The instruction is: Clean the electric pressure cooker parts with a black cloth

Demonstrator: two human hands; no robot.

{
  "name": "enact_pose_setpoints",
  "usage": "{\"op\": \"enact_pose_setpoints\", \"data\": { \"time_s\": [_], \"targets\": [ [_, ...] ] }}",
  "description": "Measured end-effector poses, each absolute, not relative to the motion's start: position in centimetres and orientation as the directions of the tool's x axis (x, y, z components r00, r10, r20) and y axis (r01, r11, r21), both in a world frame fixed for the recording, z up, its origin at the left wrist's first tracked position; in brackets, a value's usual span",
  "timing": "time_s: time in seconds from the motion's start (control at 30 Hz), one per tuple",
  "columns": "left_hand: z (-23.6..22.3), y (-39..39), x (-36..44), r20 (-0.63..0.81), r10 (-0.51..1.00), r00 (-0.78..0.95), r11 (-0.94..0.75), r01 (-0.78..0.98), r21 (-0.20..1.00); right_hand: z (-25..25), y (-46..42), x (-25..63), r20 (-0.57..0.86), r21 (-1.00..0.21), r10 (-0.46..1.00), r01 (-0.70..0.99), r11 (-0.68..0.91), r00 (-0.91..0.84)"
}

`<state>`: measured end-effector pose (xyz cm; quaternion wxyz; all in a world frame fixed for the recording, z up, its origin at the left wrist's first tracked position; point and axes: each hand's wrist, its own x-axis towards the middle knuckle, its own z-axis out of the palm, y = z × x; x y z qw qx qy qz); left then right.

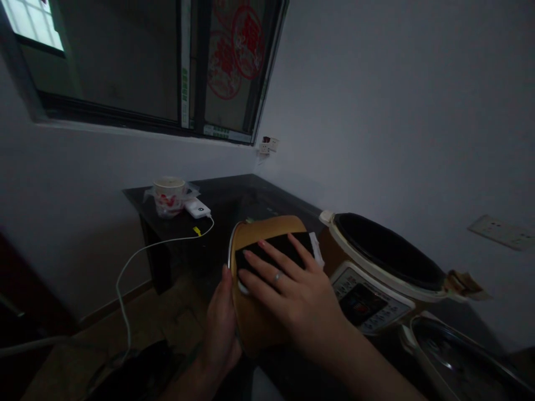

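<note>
A golden-brown rounded pot (276, 225) with a shiny metal rim is tilted on its side in front of me. My left hand (223, 317) grips its rim from the lower left, thumb at the edge. On the pot's outer wall lies a black panel or cloth (298, 242), with white material at its right end and a bit of white below its left end; I cannot tell exactly what it is. My right hand (292, 284), wearing a ring, rests flat across this black piece with fingers extended and slightly spread.
To the right stands an open brown cooker (368, 301) with a white rim and button panel. Another appliance (455, 356) is at the lower right. A plastic-wrapped tub (169, 195) and a white power bank (197, 207) with a cable sit on the dark table (234, 189).
</note>
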<state>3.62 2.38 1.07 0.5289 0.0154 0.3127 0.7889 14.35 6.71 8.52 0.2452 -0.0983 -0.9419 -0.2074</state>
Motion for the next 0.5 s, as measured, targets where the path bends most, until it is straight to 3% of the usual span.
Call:
{"op": "enact_pose_setpoints", "data": {
  "time_s": [0.13,0.3,0.5],
  "targets": [
    [1.5,2.5,3.7,-0.341,0.798,-0.497,-0.286,-0.810,0.512,5.5,5.1,15.5,0.572,0.391,0.042,0.317,0.864,-0.819],
    [1.7,2.9,3.4,-0.285,0.786,-0.549,-0.332,-0.763,0.554,2.7,4.5,16.8,0.565,0.424,-0.014,0.276,0.863,-0.825],
    [1.3,3.1,3.4,-0.275,0.781,-0.561,-0.326,-0.741,0.587,3.6,5.2,16.6,0.581,0.399,0.000,0.284,0.872,-0.814]
  ]
}}
